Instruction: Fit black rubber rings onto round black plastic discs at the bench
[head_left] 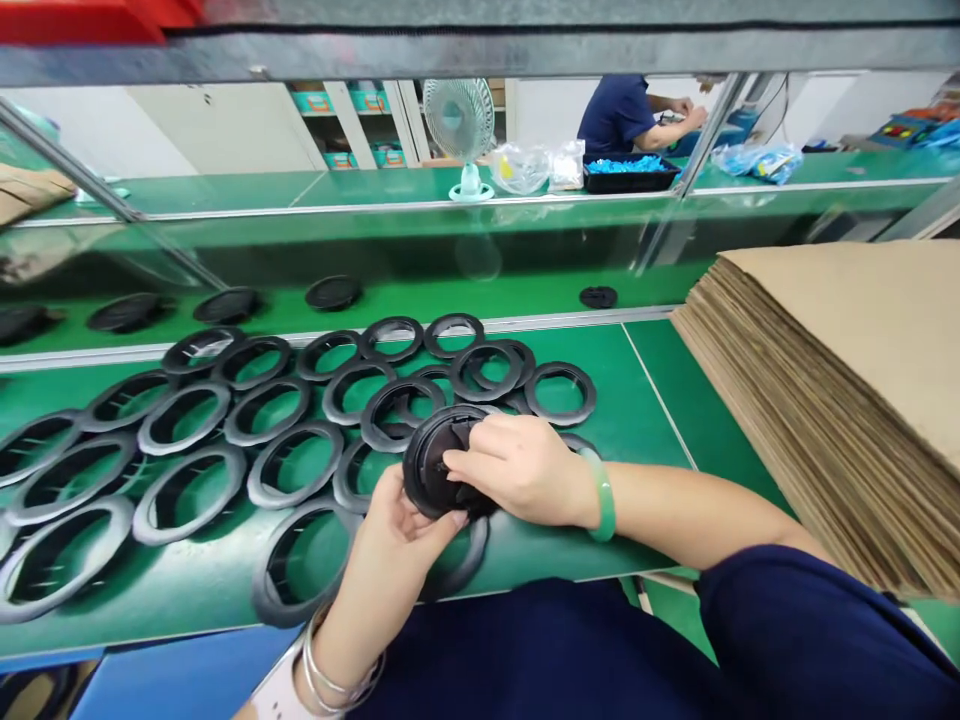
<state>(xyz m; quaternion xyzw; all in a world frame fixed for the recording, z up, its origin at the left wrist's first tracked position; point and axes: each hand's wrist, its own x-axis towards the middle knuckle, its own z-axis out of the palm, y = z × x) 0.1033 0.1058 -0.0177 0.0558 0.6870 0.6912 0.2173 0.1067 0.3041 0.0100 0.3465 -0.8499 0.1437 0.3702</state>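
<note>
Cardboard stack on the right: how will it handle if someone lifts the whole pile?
Probably heavy as one lift, since the cardboard stack holds many layers. Single sheets look fairly stiff, lying flat. The layers may slide apart, as their edges are already uneven and nothing visible binds them.

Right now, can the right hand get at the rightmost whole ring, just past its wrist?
Probably yes: the ring lies close beyond the right hand, with nothing seen on top. But that hand is busy at the round black part, which the left hand holds.
</note>
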